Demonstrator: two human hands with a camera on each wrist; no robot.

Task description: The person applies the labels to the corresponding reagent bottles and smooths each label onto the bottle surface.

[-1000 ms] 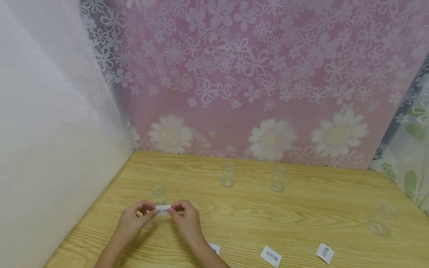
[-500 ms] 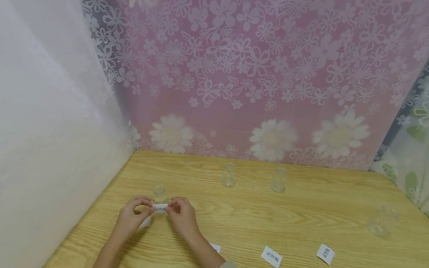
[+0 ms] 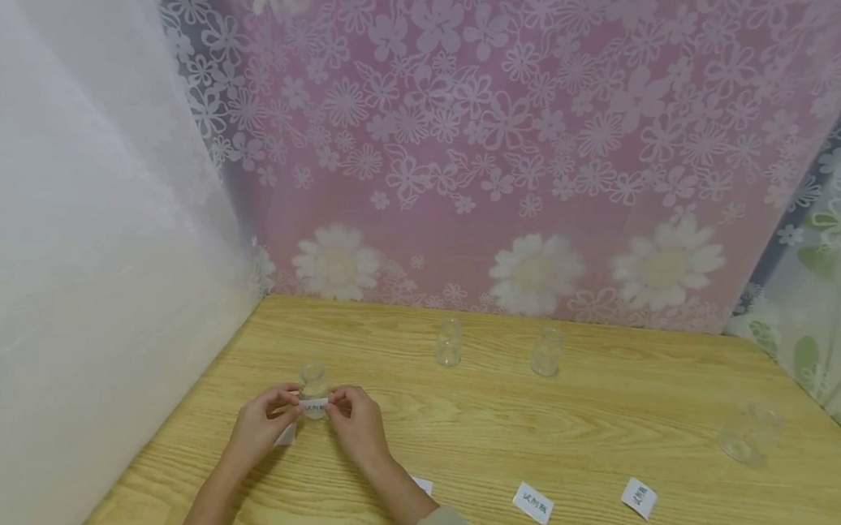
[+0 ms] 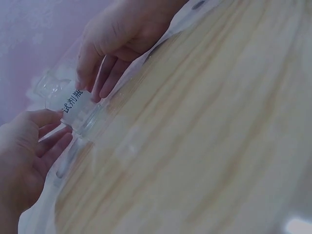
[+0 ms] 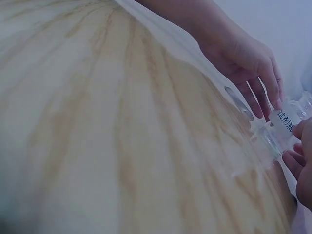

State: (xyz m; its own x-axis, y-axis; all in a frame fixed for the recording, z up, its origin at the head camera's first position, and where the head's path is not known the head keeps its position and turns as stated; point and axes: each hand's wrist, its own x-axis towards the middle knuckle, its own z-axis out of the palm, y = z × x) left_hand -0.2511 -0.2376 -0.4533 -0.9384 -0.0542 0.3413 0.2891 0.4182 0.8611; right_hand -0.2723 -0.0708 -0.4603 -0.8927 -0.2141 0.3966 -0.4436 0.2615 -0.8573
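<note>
A small white printed label (image 3: 314, 406) lies across the front of a clear glass bottle (image 3: 313, 377) standing at the left of the table. My left hand (image 3: 257, 426) pinches the label's left end between thumb and fingers. At its right end, my right hand (image 3: 361, 429) holds it the same way. In the left wrist view, the label (image 4: 72, 103) sits flat against the bottle's side, thumbs at both ends. The right wrist view shows the same label (image 5: 284, 120) on the glass, with the bottle's neck leaning out at the frame's right side.
Two clear glass bottles (image 3: 448, 344) (image 3: 546, 354) stand toward the back, and a larger one (image 3: 745, 433) at the right. Printed labels (image 3: 533, 503) (image 3: 639, 498) lie near the front; another label (image 3: 423, 485) is partly behind the right forearm. A white slip (image 3: 286, 434) lies by the left hand.
Both hands have moved slightly forward and left with the label, bringing it onto the bottle's front. The white slip beside the left hand shows more than before.
</note>
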